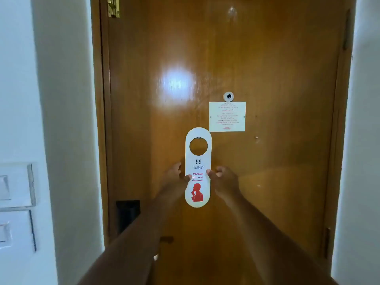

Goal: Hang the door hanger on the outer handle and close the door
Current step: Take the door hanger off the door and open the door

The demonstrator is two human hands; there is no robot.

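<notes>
In the head view, a closed wooden door (pixel 267 182) with a glossy varnish fills the frame, set between white walls. A white door hanger (pixel 197 167) hangs flat against the door's inner face, near its middle; its round hole sits over a small peg or screw at the top edge of the hole. The hanger is upright and reads "Please do not disturb" in red, with a red figure below the words.

The left hand (pixel 174 177) grips the hanger's left edge, thumb on the front face and fingers curled behind. The right hand (pixel 223 179) pinches the right edge at about the same height, thumb tip on the front and fingers folded toward the door. Both forearms reach up from the bottom of the frame.

Above and to the right of the hanger is a peephole (pixel 228 96), and just beneath it a white printed notice (pixel 227 116) fixed to the door. A dark lock body (pixel 127 217) shows at the door's left edge, lower down. Pale wall switches (pixel 16 206) are mounted on the left wall. A brass fitting (pixel 113 6) sits at the top left of the door frame.
</notes>
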